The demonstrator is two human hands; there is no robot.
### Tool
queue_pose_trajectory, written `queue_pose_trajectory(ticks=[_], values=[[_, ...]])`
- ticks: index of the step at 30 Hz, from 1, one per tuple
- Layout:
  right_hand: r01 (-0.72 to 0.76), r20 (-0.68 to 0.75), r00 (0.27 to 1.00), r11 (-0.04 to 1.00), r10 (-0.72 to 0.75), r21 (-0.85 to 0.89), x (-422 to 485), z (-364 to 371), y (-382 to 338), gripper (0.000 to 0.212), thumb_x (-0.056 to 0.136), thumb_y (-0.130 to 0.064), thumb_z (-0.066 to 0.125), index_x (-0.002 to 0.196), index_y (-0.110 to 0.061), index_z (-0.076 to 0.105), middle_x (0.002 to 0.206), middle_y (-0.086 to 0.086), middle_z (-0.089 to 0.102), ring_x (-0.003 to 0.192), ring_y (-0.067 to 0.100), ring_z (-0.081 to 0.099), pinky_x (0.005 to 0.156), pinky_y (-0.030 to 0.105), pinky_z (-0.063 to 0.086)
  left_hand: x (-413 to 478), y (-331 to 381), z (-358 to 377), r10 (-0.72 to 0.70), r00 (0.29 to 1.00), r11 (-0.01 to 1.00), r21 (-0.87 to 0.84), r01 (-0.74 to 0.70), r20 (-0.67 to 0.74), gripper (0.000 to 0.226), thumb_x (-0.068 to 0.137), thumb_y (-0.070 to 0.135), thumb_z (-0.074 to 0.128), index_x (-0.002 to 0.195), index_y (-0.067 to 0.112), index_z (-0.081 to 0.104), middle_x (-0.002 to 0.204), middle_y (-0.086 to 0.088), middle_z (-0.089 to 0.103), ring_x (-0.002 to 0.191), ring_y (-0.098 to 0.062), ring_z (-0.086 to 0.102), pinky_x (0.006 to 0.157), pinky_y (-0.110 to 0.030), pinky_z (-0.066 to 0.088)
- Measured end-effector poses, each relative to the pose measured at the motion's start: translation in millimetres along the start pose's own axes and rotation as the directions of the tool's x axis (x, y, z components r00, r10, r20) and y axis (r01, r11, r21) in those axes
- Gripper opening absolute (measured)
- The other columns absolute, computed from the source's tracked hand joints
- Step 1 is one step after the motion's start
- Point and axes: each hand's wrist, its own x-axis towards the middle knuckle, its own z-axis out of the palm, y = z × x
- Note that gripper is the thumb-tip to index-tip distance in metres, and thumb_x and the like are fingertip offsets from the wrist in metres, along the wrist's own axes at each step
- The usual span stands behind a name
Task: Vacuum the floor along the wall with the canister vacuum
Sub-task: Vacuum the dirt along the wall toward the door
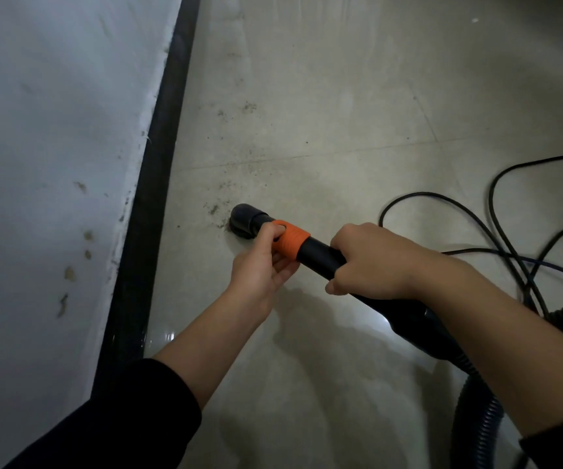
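A black vacuum wand (319, 257) with an orange collar (292, 243) ends in a round black nozzle (244, 220) that rests on the pale tiled floor (307, 96), a short way from the dark baseboard (158, 157). My left hand (263, 262) holds the orange collar from below, fingers curled around it. My right hand (368, 262) grips the black tube just behind the collar. Dark dirt specks (212, 208) lie on the floor in front of the nozzle and further ahead. The ribbed black hose (476, 418) loops down at the lower right.
A stained white wall (53, 130) fills the left side above the baseboard. A black power cable (496, 225) lies in loops on the floor to the right. More dirt (249, 106) is scattered ahead near the wall.
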Motion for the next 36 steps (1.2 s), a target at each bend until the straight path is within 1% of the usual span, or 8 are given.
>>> queue_pose_trajectory(ticks=[5, 10, 15, 19, 22, 25, 31, 36], values=[[-0.005, -0.037, 0.999, 1.000, 0.006, 0.007, 2, 6, -7, 0.023, 0.081, -0.024, 0.067, 0.076, -0.016, 0.047, 0.073, 0.003, 0.053, 0.062, 0.019, 0.052, 0.054, 0.028, 0.039, 0, 8, -7, -0.045, 0.998, 0.998, -0.031, 0.046, 0.036, 0.030, 0.088, 0.023, 0.064, 0.112, 0.006, 0.062, 0.097, -0.009, 0.068, 0.082, -0.015, 0.068, 0.060, -0.022, 0.057], [-0.003, -0.063, 0.998, 0.999, 0.005, 0.037, 5, 10, -13, 0.019, 0.083, -0.026, 0.067, 0.088, -0.013, 0.055, 0.075, 0.004, 0.055, 0.067, 0.022, 0.055, 0.056, 0.029, 0.040, 2, 12, -10, -0.036, 0.999, 0.998, -0.051, 0.037, 0.008, 0.030, 0.088, 0.024, 0.064, 0.111, 0.006, 0.062, 0.096, -0.008, 0.068, 0.082, -0.014, 0.067, 0.058, -0.022, 0.056], [0.007, -0.068, 0.998, 0.999, -0.004, 0.043, 9, 14, -18, 0.018, 0.085, -0.024, 0.064, 0.094, -0.011, 0.057, 0.078, 0.005, 0.055, 0.071, 0.024, 0.055, 0.056, 0.029, 0.040, 4, 14, -18, -0.029, 1.000, 0.998, -0.063, 0.029, -0.010, 0.030, 0.087, 0.023, 0.064, 0.111, 0.005, 0.061, 0.098, -0.010, 0.067, 0.083, -0.016, 0.067, 0.060, -0.023, 0.057], [0.019, -0.075, 0.997, 0.999, -0.016, 0.040, 12, 18, -21, 0.018, 0.084, -0.024, 0.064, 0.095, -0.011, 0.057, 0.080, 0.006, 0.055, 0.073, 0.025, 0.056, 0.058, 0.030, 0.041, 3, 16, -24, -0.023, 1.000, 0.998, -0.061, 0.022, -0.009, 0.024, 0.088, 0.023, 0.064, 0.106, 0.007, 0.060, 0.104, -0.011, 0.067, 0.089, -0.017, 0.067, 0.064, -0.024, 0.057], [0.023, -0.073, 0.997, 0.998, -0.020, 0.050, 14, 21, -23, 0.017, 0.084, -0.024, 0.064, 0.094, -0.012, 0.056, 0.079, 0.004, 0.055, 0.070, 0.023, 0.055, 0.057, 0.030, 0.040, 2, 18, -27, -0.025, 1.000, 0.997, -0.068, 0.025, -0.011, 0.026, 0.088, 0.022, 0.063, 0.109, 0.007, 0.060, 0.108, -0.011, 0.067, 0.094, -0.018, 0.067, 0.069, -0.025, 0.058], [0.029, -0.068, 0.997, 0.998, -0.025, 0.061, 15, 21, -25, 0.018, 0.084, -0.024, 0.064, 0.096, -0.012, 0.057, 0.080, 0.004, 0.055, 0.072, 0.023, 0.056, 0.059, 0.030, 0.041, 1, 18, -31, -0.025, 1.000, 0.997, -0.079, 0.024, -0.014, 0.031, 0.088, 0.022, 0.064, 0.114, 0.005, 0.059, 0.109, -0.012, 0.066, 0.094, -0.018, 0.067, 0.066, -0.024, 0.058], [0.045, -0.068, 0.997, 0.996, -0.040, 0.077, 16, 24, -30, 0.020, 0.084, -0.024, 0.064, 0.098, -0.012, 0.059, 0.082, 0.006, 0.058, 0.075, 0.025, 0.059, 0.060, 0.031, 0.043, 1, 20, -38, -0.019, 0.999, 0.996, -0.093, 0.016, -0.029, 0.032, 0.088, 0.022, 0.064, 0.114, 0.005, 0.059, 0.108, -0.013, 0.067, 0.093, -0.019, 0.068, 0.063, -0.024, 0.057], [0.058, -0.065, 0.997, 0.994, -0.052, 0.095, 19, 26, -36, 0.021, 0.084, -0.026, 0.066, 0.099, -0.012, 0.061, 0.081, 0.004, 0.059, 0.075, 0.024, 0.060, 0.061, 0.030, 0.044, 1, 22, -46, -0.010, 0.999, 0.996, -0.094, 0.007, -0.037, 0.032, 0.088, 0.022, 0.064, 0.115, 0.005, 0.059, 0.108, -0.013, 0.067, 0.093, -0.018, 0.068, 0.064, -0.024, 0.057]])
